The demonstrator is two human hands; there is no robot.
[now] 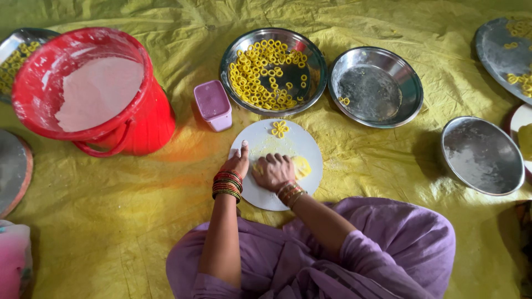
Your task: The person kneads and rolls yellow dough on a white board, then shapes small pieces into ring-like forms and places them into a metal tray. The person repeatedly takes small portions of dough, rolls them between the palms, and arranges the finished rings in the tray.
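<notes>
Purple-sleeved arms are seen reaching to a round white board [299,141] at the centre. On it, yellow dough [301,166] is pressed under the right hand [273,171], whose fingers are curled down over it; whether anything is gripped cannot be told. At nine o'clock of that hand, the left hand [237,164] is laid flat on the board, holding nothing. A red bucket [141,119] is set at ten o'clock, a steel bowl of yellow rings [271,71] at twelve, a small purple box [213,105] between them.
</notes>
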